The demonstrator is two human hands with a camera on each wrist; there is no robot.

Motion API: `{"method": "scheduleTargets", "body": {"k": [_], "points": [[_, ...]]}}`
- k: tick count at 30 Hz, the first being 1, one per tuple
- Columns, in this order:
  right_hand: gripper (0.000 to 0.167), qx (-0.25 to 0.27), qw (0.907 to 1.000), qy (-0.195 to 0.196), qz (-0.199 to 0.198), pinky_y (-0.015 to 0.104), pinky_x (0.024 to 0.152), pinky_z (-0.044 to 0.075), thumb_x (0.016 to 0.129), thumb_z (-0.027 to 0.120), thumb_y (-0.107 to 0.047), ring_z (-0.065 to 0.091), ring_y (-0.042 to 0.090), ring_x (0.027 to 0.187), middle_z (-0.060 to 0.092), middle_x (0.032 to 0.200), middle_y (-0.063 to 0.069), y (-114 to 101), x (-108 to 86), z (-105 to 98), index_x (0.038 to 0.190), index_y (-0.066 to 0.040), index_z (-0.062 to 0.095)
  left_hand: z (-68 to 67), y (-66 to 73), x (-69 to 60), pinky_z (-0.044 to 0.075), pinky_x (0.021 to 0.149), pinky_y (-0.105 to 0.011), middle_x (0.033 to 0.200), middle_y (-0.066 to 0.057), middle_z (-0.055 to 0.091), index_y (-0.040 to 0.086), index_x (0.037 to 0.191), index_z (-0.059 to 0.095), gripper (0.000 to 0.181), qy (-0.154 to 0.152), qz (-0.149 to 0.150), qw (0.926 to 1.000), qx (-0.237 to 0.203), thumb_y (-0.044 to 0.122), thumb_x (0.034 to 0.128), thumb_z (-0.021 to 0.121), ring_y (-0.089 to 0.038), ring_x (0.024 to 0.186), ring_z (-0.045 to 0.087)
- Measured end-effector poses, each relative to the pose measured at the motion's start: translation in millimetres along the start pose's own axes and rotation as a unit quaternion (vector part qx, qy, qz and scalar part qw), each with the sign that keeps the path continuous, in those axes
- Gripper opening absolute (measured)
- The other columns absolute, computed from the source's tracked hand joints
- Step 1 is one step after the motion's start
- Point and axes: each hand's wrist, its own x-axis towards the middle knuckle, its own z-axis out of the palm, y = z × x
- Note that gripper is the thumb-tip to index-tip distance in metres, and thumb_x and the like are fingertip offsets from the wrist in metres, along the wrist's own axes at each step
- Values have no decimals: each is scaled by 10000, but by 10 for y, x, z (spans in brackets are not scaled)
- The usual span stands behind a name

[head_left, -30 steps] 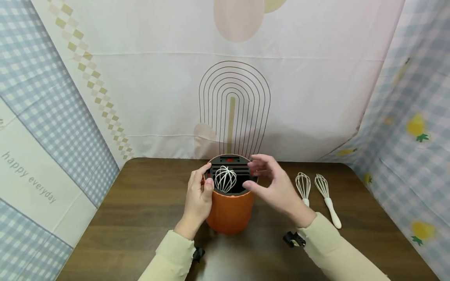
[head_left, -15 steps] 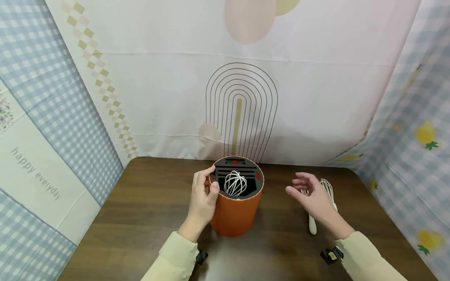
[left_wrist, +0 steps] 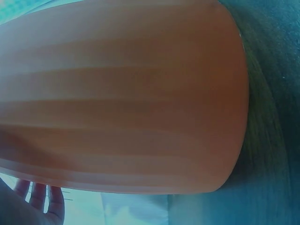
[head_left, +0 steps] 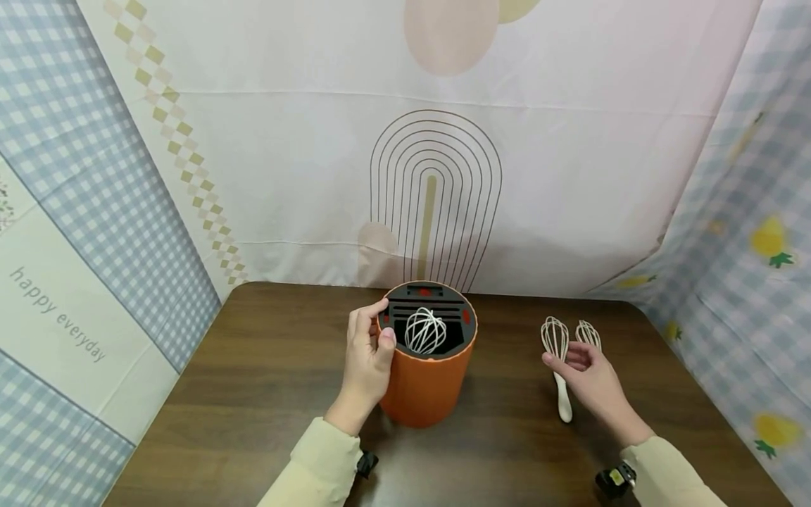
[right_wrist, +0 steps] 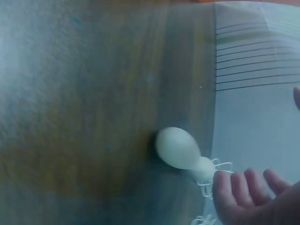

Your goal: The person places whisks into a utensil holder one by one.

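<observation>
"At the centre of the worktop (head_left: 272,394), what is standing?"

"The holder (head_left: 426,391): orange, upright, slotted black top. The upright whisk (head_left: 426,331) sits in its large opening, wires uppermost."

"State of the left hand (head_left: 366,359)?"

"It grips the left side of the holder at the rim, thumb at the near side, fingers farther back."

"And the right hand (head_left: 589,380)?"

"Spread about the neck of the left whisk (head_left: 562,396), with the thumb apart from the fingers. Whether it touches, I cannot tell. That whisk lies right of the holder, wires toward the back edge."

"Remaining item?"

"The right whisk (head_left: 588,334), just beside it; the right hand hides its handle."
</observation>
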Motion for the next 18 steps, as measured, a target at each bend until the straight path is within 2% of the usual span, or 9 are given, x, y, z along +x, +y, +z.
{"method": "scheduleTargets", "body": {"k": [6,10,14,18], "points": [[977,441,9964,-230,680,420,904,458,855,657,-554,450,399,1226,373,1392,316,76,-26,18,1475,60,219,7,-11,-3,357,695,-273,1098,-86,435,175,1373,496,662,46,14,10000,-22,662,938,387,-152,836,404],[1022,690,9917,-484,976,389,891,487,860,662,-536,424,427,1248,315,1413,359,119,-23,37,1479,95,149,-1,56,-4,324,701,-233,1087,-156,435,87,1365,498,681,86,35,9999,-63,624,959,392,-180,833,397],[1069,703,9894,-580,1134,435,933,464,849,656,-566,374,457,1284,273,1421,384,157,-2,47,1480,111,120,-18,189,8,298,718,-207,1063,-227,428,-13,1331,496,680,108,67,9998,-170,565,984,409,-222,838,396],[1106,531,9885,-593,1289,518,981,399,828,650,-610,344,471,1295,259,1425,379,186,16,43,1482,105,119,-5,176,7,301,730,-220,1061,-228,433,-12,1328,499,670,170,137,9997,-144,558,986,410,-230,851,400]]}}
